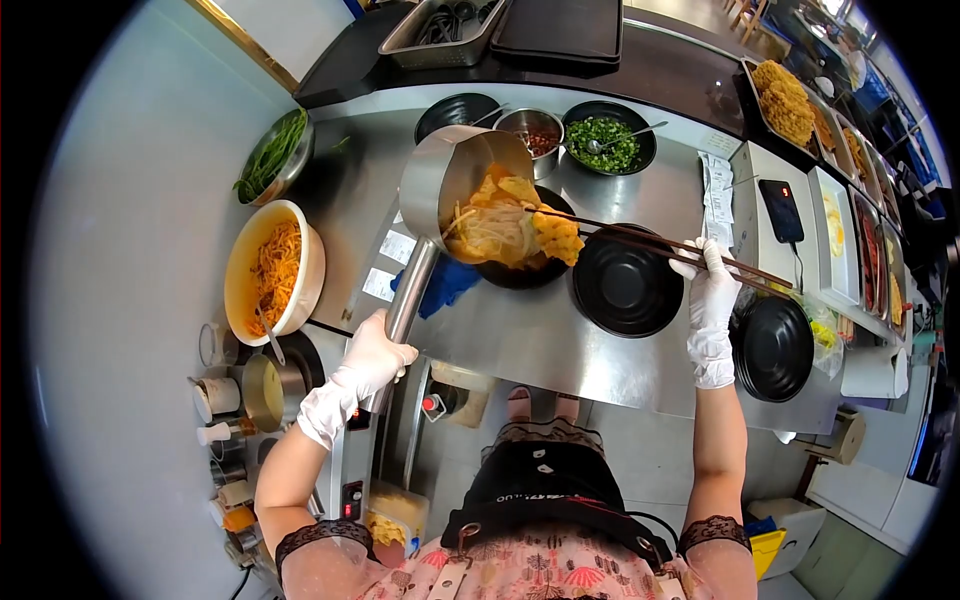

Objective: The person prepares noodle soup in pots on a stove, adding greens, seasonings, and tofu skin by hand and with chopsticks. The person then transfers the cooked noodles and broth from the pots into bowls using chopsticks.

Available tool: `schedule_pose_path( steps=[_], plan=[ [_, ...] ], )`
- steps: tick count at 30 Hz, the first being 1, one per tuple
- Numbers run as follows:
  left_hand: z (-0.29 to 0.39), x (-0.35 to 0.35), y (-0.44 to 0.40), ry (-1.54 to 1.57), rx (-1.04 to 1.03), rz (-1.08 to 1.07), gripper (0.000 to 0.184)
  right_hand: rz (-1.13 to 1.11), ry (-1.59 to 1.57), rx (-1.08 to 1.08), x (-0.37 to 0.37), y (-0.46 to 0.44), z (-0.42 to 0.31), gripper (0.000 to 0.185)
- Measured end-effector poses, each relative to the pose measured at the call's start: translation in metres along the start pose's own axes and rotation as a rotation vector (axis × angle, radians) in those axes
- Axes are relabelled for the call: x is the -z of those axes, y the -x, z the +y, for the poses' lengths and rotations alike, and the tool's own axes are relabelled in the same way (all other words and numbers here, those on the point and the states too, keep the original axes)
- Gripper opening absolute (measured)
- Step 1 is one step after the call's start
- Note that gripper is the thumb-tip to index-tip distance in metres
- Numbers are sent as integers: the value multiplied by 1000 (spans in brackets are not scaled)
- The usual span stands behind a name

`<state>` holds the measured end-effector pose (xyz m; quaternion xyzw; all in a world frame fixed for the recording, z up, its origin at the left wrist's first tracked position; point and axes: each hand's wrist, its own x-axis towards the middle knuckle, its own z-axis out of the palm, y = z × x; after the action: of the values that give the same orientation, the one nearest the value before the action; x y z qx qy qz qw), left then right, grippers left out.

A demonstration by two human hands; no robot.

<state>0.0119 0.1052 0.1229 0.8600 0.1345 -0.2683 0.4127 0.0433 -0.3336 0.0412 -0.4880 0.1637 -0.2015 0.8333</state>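
My gloved left hand (372, 358) is wrapped round the handle of a metal saucepan (425, 185). The pan is tipped to the right over a black bowl (522, 278), and noodles (490, 235) with yellow pieces slide from its mouth toward the bowl. In my gloved right hand (708, 275) is a pair of long dark chopsticks (650, 240), their tips at the yellow food (558, 238). Most of that bowl is hidden beneath the food and the pan. Another black bowl (628, 280) stands just right of it, with nothing in it.
Behind are chopped green onions (600, 140) in a black bowl and a metal pot (532, 135) of red bits. A white basin (290, 220) of orange shreds and a bowl of greens (278, 155) stand left. Stacked black bowls (772, 348) and a phone (780, 210) are right.
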Motion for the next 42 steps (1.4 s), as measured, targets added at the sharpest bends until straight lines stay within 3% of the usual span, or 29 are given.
schedule_pose_path(
  steps=[13, 17, 26, 32, 38, 40, 42],
  plan=[
    [-3, 3, -6, -269, -134, 149, 43, -5, 13, 57, -14, 11, 6, 16],
    [12, 10, -1, -137, -97, 120, 45, 9, 11, 54, -11, 14, 7, 16],
    [8, 24, -8, -192, -98, 137, 50, -39, 62, 89, -42, 29, 22, 17],
    [15, 23, -6, -214, -86, 131, 49, -312, 282, 85, -61, 51, -10, 18],
    [19, 25, -4, -196, -66, 118, 47, -416, 563, 348, -104, 68, -95, 11],
    [16, 26, -5, -198, -56, 112, 46, -414, 563, 390, -118, 66, -93, 9],
    [5, 28, -9, -232, -135, 138, 45, -554, 591, 477, -138, 55, -72, 10]
  ],
)
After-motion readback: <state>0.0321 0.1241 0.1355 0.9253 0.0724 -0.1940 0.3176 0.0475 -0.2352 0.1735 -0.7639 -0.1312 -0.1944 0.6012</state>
